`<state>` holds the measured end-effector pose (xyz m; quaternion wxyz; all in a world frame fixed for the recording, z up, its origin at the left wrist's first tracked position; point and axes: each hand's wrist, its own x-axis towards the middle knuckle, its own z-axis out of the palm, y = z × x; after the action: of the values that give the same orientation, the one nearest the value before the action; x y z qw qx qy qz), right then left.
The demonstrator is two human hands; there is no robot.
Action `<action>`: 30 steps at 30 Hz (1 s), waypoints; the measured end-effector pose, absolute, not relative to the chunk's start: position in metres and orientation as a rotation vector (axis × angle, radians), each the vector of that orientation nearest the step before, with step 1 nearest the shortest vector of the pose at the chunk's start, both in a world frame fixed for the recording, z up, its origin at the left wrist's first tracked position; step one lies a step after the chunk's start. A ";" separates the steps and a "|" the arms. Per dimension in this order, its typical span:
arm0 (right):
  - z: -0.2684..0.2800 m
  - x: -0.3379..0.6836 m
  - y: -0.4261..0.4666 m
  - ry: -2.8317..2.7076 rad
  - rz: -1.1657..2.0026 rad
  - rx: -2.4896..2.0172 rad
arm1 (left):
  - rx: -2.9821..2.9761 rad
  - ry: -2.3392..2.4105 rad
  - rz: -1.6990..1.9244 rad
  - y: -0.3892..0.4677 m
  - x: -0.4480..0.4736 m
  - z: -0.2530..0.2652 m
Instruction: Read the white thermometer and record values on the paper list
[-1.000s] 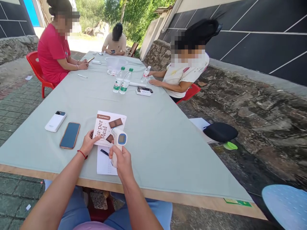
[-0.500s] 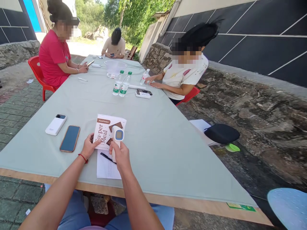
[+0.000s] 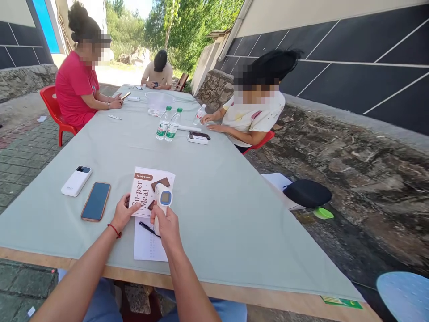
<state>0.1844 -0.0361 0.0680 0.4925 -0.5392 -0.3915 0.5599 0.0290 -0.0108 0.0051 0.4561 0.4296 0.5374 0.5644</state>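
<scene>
My left hand grips the lower left edge of a white box printed "NutriMotion" and "Su-per Meal", its thumb on the front. In my right hand is a white infrared thermometer, its blue-rimmed screen facing me, held over the box's right side. The fingers wrap its handle. Beneath the box lies a sheet of paper with rows of small marks, and a black pen rests on it, partly hidden by my right hand.
Left of my hands lie a phone and a white power bank. Two water bottles stand farther up the table, before a clear plastic basin. Three people sit around the table; one at the right has a bottle and phone nearby.
The whole scene sits slightly lower in view as my head tilts. Both hands keep hold of the box and the thermometer, with little visible movement.
</scene>
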 end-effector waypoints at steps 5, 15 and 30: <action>0.068 0.184 -0.036 -0.962 1.346 -1.314 | 1.053 1.345 1.396 -0.011 0.029 0.004; 0.073 0.185 -0.038 -0.955 1.368 -1.375 | 1.071 1.355 1.371 -0.010 0.030 0.005; 0.083 0.193 -0.067 -0.972 1.467 -1.265 | 1.100 1.349 1.353 -0.012 0.030 0.010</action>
<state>0.1932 -0.0674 0.0834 0.4681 -0.5159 -0.3964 0.5980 0.0301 -0.0120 0.0097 0.4515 0.4453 0.5461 0.5474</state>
